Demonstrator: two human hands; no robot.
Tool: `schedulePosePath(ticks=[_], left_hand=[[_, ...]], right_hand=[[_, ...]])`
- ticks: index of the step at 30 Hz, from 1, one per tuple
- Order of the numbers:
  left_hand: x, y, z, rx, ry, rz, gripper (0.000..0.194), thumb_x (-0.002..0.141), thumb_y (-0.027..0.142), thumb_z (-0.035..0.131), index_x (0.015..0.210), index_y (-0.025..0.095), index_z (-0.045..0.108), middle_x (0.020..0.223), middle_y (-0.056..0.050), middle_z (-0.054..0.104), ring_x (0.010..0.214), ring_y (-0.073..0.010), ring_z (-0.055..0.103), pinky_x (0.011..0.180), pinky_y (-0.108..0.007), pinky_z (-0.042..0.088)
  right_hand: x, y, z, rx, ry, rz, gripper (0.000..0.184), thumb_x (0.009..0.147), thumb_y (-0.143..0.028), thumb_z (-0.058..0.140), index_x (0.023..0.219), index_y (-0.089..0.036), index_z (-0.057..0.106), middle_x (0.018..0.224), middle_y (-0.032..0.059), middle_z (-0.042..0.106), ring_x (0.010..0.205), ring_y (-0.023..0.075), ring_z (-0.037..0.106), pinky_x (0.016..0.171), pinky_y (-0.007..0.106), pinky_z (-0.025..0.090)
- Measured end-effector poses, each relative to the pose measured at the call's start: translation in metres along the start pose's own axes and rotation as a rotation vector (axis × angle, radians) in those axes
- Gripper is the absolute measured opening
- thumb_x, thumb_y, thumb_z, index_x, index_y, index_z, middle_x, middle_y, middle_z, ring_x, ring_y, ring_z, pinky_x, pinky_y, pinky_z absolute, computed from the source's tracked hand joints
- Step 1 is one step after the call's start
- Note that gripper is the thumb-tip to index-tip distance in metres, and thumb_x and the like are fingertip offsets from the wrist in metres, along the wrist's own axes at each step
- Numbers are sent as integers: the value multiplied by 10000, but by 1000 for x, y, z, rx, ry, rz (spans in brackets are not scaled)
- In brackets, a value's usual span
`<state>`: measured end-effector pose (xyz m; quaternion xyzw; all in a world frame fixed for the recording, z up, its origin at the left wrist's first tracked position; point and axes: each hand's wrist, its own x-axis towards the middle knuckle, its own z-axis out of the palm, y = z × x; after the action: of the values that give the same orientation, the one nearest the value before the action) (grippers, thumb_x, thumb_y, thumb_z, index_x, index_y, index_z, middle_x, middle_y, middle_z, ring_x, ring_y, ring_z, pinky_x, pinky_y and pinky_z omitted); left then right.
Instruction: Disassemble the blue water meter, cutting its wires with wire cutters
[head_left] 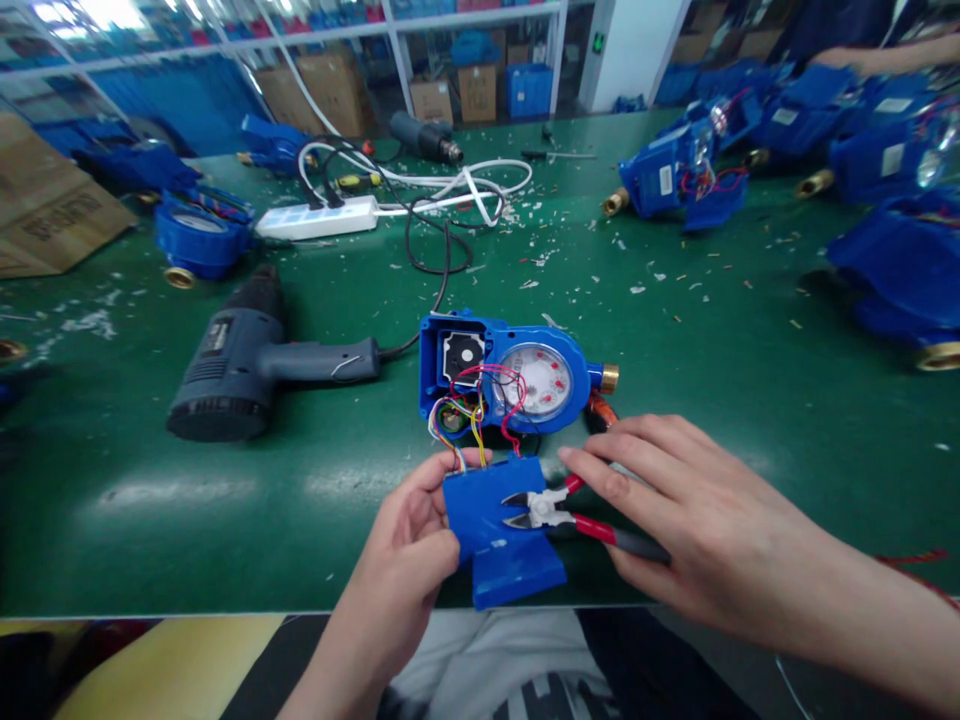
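The left hand (409, 545) gripped a blue plastic cover (499, 535), a flat rectangular piece with a lower flange, at the near edge of the bench (300, 480); thumb and fingers closed around its left side. The right hand (697, 530) held a pair of side cutters (559, 510) with red and grey sleeved handles, fingers curled over the handles while the short steel blades lay slightly parted on the cover's face. Thin wires (472, 420), red, yellow, blue, white and black, ran from the cover's far edge into the open water meter (510, 375) just beyond it. That meter was a blue moulded housing with a round white dial under clear plastic, a square black part in its left compartment, and one brass threaded fitting on its right end.

The bench had a smooth, glossy green surface strewn with small pale scraps. To the left of the meter lay one dark grey heat gun (247, 360) with a matte, pistol-shaped body, its black cord trailing far toward one white power strip (319, 218) with tangled white cables. A second dark tool (424, 137) lay farther back. One more blue meter (199, 235) sat at far left beside a brown cardboard box (52, 215), and several blue meters (682, 175) with brass fittings crowded the far right.
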<state>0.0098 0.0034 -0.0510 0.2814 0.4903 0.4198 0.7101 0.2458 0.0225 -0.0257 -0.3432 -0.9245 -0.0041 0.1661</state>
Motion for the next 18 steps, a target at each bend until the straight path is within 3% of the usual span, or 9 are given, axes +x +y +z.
schedulePosePath(ticks=[3, 8, 11, 14, 18], left_hand=[[-3, 2, -2, -59, -30, -10, 644, 615, 160, 748, 1235, 183, 575, 1002, -95, 755, 857, -221, 715, 759, -296, 566], [-10, 2, -7, -33, -125, 57, 890, 731, 169, 764, 1464, 339, 289, 1030, -67, 745, 808, -202, 742, 738, -298, 575], [-14, 2, -5, -33, -111, 51, 1039, 652, 158, 849, 1477, 355, 249, 1091, -86, 719, 860, -227, 748, 731, -288, 587], [-14, 4, 2, -59, -85, 45, 1274, 516, 111, 919, 1483, 457, 164, 1217, -80, 669, 925, -266, 742, 734, -331, 613], [-13, 4, 9, -13, 58, 102, 1386, 454, 72, 941, 1447, 530, 90, 1154, -30, 690, 781, -220, 756, 665, -323, 627]], right_hand=[[4, 5, -5, -46, -24, -63, 423, 811, -186, 610, 1225, -94, 611, 1092, 113, 676, 999, 305, 538, 839, 449, 437], [14, 10, -15, -103, -29, -133, 410, 779, -188, 649, 1184, -123, 632, 1083, 92, 699, 986, 314, 540, 812, 454, 422], [17, 10, -16, -88, -50, -141, 400, 804, -230, 649, 1192, -131, 633, 1074, 99, 698, 967, 296, 542, 799, 437, 412], [19, 10, -17, -70, -77, -146, 396, 819, -264, 653, 1195, -140, 639, 1076, 108, 695, 925, 277, 547, 761, 417, 402], [26, 9, -18, -81, -71, -164, 388, 783, -260, 685, 1156, -154, 665, 1038, 98, 707, 887, 278, 562, 730, 411, 402]])
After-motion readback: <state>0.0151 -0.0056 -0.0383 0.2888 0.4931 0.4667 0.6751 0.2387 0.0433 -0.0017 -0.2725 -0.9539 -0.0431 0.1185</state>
